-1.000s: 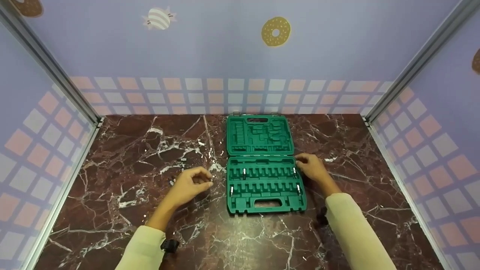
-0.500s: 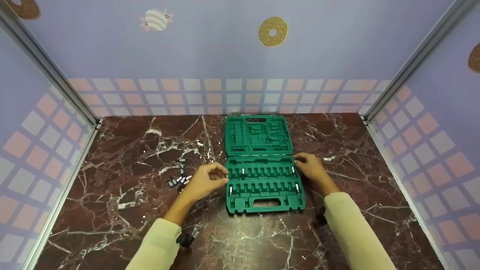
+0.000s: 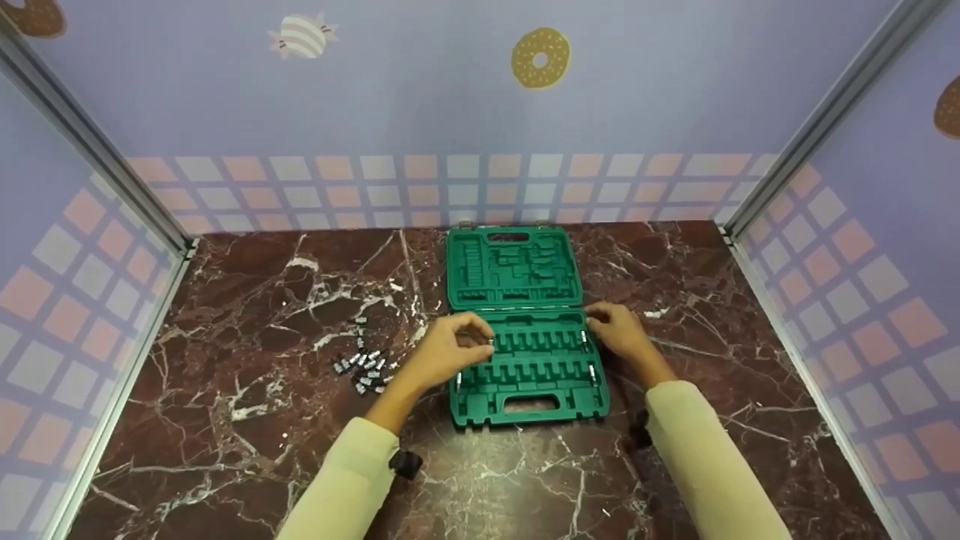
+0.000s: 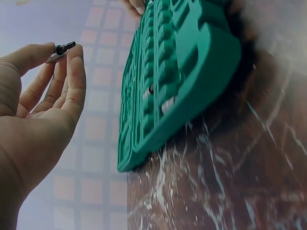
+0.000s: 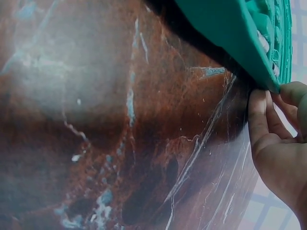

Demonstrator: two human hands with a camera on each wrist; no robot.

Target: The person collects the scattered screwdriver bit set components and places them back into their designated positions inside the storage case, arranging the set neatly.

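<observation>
A green tool case (image 3: 480, 409) lies open on the tabletop, its lid folded back toward the wall. My left hand (image 3: 450, 351) is above the left part of the case's lower half. Between its thumb and fingertips it pinches a small silver bit socket (image 4: 58, 52) with a black tip, plain in the left wrist view. With thumb and fingers, my right hand (image 3: 624, 334) grips the right edge of the case near the hinge. Silver pieces stand in slots at the case's right side (image 3: 592, 375) and at its left end (image 3: 459, 381); my left hand covers some slots.
Left of the case, a loose pile of silver and black bit sockets (image 3: 367, 367) lies on the dark marbled table (image 3: 247, 330). One more piece (image 3: 361, 320) sits just behind the pile. Patterned walls (image 3: 337, 97) enclose the back and both sides.
My left hand has moved right, from beside the pile to over the case, carrying the bit socket. The pile has come into full view. My right hand stays on the case edge.
</observation>
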